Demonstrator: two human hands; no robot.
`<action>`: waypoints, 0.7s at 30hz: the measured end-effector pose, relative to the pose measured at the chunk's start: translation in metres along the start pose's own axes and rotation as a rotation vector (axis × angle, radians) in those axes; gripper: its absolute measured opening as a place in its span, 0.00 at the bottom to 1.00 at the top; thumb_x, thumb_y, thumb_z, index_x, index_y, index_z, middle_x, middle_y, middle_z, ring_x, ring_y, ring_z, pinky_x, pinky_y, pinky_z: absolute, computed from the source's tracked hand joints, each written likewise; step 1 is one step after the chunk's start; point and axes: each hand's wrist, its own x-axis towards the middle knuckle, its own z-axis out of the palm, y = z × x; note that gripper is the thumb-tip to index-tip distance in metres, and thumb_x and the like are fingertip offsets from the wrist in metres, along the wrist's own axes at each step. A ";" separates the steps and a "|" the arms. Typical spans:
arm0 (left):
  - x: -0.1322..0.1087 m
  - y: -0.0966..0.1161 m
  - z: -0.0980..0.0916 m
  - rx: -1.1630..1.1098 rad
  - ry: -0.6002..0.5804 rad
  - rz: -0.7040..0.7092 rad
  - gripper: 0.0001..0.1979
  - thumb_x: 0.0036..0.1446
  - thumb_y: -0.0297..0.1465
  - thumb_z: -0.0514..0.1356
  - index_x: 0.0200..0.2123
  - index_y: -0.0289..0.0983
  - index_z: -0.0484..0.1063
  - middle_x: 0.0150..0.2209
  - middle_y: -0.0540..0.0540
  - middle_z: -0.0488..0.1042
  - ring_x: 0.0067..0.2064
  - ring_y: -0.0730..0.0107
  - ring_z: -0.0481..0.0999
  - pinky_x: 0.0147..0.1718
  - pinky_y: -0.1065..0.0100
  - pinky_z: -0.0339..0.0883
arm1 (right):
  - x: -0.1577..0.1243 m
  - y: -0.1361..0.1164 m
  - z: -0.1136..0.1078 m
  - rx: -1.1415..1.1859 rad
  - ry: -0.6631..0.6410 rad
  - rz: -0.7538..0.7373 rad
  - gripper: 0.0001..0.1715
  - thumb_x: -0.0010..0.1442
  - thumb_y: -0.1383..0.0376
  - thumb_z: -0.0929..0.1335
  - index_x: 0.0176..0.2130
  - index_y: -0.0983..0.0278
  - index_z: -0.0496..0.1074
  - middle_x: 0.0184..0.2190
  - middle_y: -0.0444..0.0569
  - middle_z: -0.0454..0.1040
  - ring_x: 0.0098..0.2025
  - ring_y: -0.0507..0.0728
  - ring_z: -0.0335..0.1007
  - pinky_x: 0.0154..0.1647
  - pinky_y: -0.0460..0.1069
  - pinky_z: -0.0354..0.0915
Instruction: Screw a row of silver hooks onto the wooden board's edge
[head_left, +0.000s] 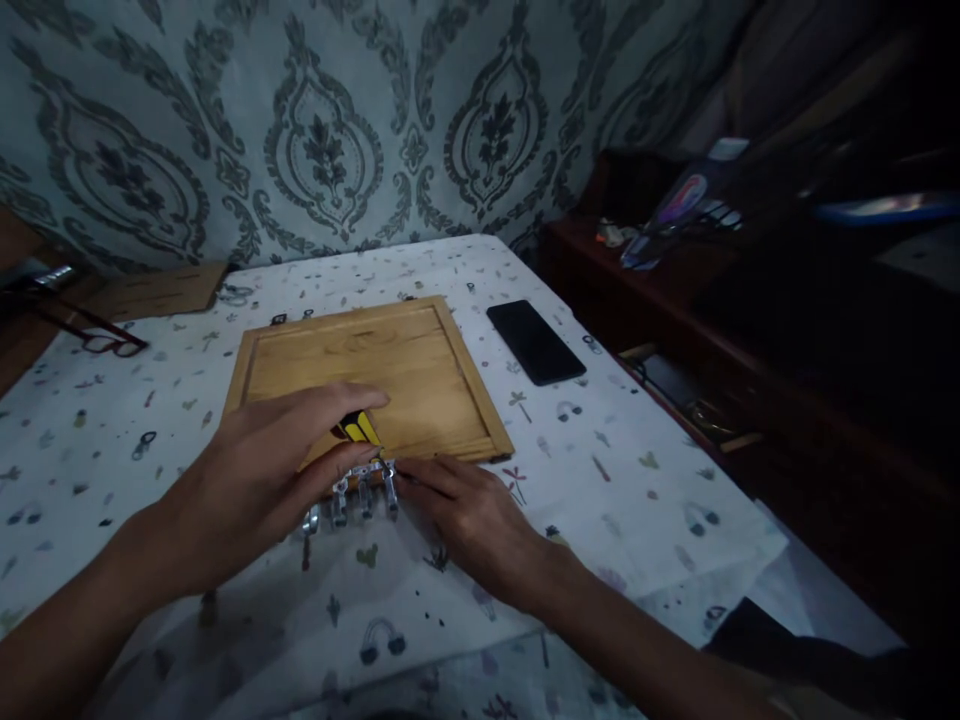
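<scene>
Two hands nearest. Left hand: thumb and fingers closed round a black-and-yellow screwdriver, shaft down at the right end of a silvery hook rail. Right hand: fingers close together, tips at that same end; cannot tell whether they clamp it. Rail sits along the near edge of a framed wooden board. Strip of printed tablecloth runs from board to table's right edge. Beyond that edge, an open compartment, contents dim. Smartphone on the strip's far part; spectacles left. Farther right, a capped bottle, contents unreadable.
</scene>
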 end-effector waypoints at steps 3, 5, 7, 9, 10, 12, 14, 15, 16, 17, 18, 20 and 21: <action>0.001 -0.002 -0.004 -0.043 -0.042 0.037 0.15 0.62 0.36 0.56 0.51 0.42 0.68 0.45 0.48 0.79 0.42 0.66 0.80 0.42 0.69 0.74 | 0.001 0.000 0.001 -0.001 0.008 -0.012 0.20 0.60 0.78 0.62 0.49 0.68 0.73 0.48 0.52 0.77 0.44 0.58 0.73 0.41 0.53 0.73; 0.002 -0.003 -0.007 -0.066 -0.077 0.050 0.13 0.62 0.35 0.57 0.50 0.42 0.69 0.44 0.48 0.79 0.43 0.67 0.80 0.41 0.71 0.74 | 0.001 0.000 0.002 -0.005 0.016 -0.024 0.20 0.60 0.78 0.62 0.48 0.69 0.73 0.48 0.53 0.77 0.44 0.58 0.73 0.42 0.53 0.73; 0.003 -0.003 -0.009 -0.081 -0.101 0.035 0.13 0.62 0.34 0.57 0.49 0.41 0.69 0.44 0.48 0.79 0.43 0.68 0.79 0.40 0.72 0.74 | 0.001 0.001 0.003 -0.004 0.022 -0.032 0.21 0.59 0.80 0.60 0.48 0.70 0.73 0.48 0.54 0.77 0.45 0.59 0.73 0.42 0.54 0.73; 0.002 -0.001 -0.010 -0.099 -0.083 0.006 0.13 0.61 0.34 0.58 0.49 0.40 0.69 0.44 0.48 0.78 0.43 0.70 0.79 0.40 0.73 0.73 | 0.001 0.001 0.003 -0.011 0.019 -0.027 0.23 0.57 0.82 0.60 0.47 0.70 0.74 0.49 0.53 0.77 0.44 0.59 0.73 0.41 0.54 0.74; 0.001 -0.001 -0.010 -0.110 -0.055 -0.014 0.14 0.61 0.34 0.58 0.50 0.41 0.69 0.44 0.48 0.78 0.43 0.71 0.78 0.40 0.73 0.73 | 0.001 0.001 0.002 -0.015 0.014 -0.023 0.24 0.56 0.82 0.60 0.48 0.70 0.74 0.49 0.53 0.76 0.43 0.59 0.73 0.40 0.54 0.74; 0.000 0.001 -0.011 -0.134 0.022 -0.074 0.14 0.60 0.34 0.60 0.49 0.43 0.69 0.45 0.50 0.77 0.42 0.72 0.78 0.40 0.73 0.73 | 0.001 0.000 0.001 -0.018 -0.004 -0.020 0.24 0.57 0.82 0.60 0.48 0.70 0.73 0.50 0.53 0.76 0.41 0.58 0.73 0.38 0.54 0.74; -0.001 0.002 -0.010 -0.140 0.075 -0.133 0.14 0.59 0.35 0.60 0.49 0.46 0.69 0.45 0.53 0.76 0.41 0.73 0.77 0.40 0.73 0.73 | 0.000 0.000 0.000 -0.005 -0.016 -0.022 0.24 0.57 0.81 0.59 0.49 0.70 0.73 0.50 0.54 0.75 0.41 0.58 0.73 0.38 0.54 0.73; -0.002 0.002 -0.010 -0.130 0.085 -0.148 0.14 0.59 0.35 0.60 0.49 0.46 0.69 0.45 0.53 0.76 0.40 0.73 0.77 0.40 0.73 0.73 | 0.000 0.000 0.000 0.003 -0.015 -0.024 0.24 0.57 0.81 0.59 0.49 0.71 0.73 0.50 0.55 0.75 0.41 0.58 0.73 0.39 0.54 0.73; -0.002 0.002 -0.010 -0.114 0.086 -0.148 0.14 0.59 0.35 0.60 0.49 0.46 0.69 0.45 0.54 0.76 0.39 0.73 0.77 0.40 0.72 0.73 | 0.000 0.000 -0.001 0.009 -0.011 -0.024 0.23 0.58 0.81 0.59 0.49 0.72 0.73 0.50 0.56 0.75 0.42 0.59 0.73 0.39 0.55 0.73; -0.002 0.002 -0.009 -0.096 0.081 -0.137 0.14 0.59 0.35 0.60 0.49 0.46 0.69 0.45 0.54 0.76 0.37 0.73 0.77 0.39 0.72 0.73 | 0.000 0.000 0.000 0.012 -0.009 -0.023 0.23 0.58 0.81 0.59 0.49 0.72 0.73 0.50 0.56 0.75 0.42 0.59 0.72 0.39 0.55 0.73; -0.002 0.002 -0.009 -0.073 0.072 -0.126 0.14 0.59 0.35 0.60 0.49 0.45 0.69 0.45 0.53 0.77 0.37 0.73 0.77 0.38 0.72 0.73 | 0.000 0.000 0.000 0.013 -0.009 -0.022 0.23 0.58 0.81 0.59 0.49 0.72 0.73 0.50 0.56 0.75 0.42 0.59 0.72 0.39 0.55 0.73; -0.002 0.002 -0.008 -0.028 0.057 -0.102 0.14 0.60 0.35 0.59 0.49 0.44 0.69 0.44 0.52 0.77 0.36 0.72 0.77 0.36 0.71 0.72 | 0.001 0.000 0.000 0.010 -0.019 -0.021 0.23 0.59 0.81 0.59 0.49 0.71 0.73 0.50 0.56 0.75 0.42 0.59 0.72 0.39 0.55 0.73; -0.002 0.002 -0.007 -0.009 0.051 -0.093 0.14 0.60 0.35 0.59 0.49 0.43 0.69 0.44 0.52 0.77 0.36 0.71 0.77 0.36 0.70 0.72 | 0.001 0.000 0.000 0.008 -0.022 -0.022 0.23 0.59 0.80 0.59 0.48 0.71 0.73 0.50 0.56 0.75 0.42 0.59 0.72 0.39 0.55 0.73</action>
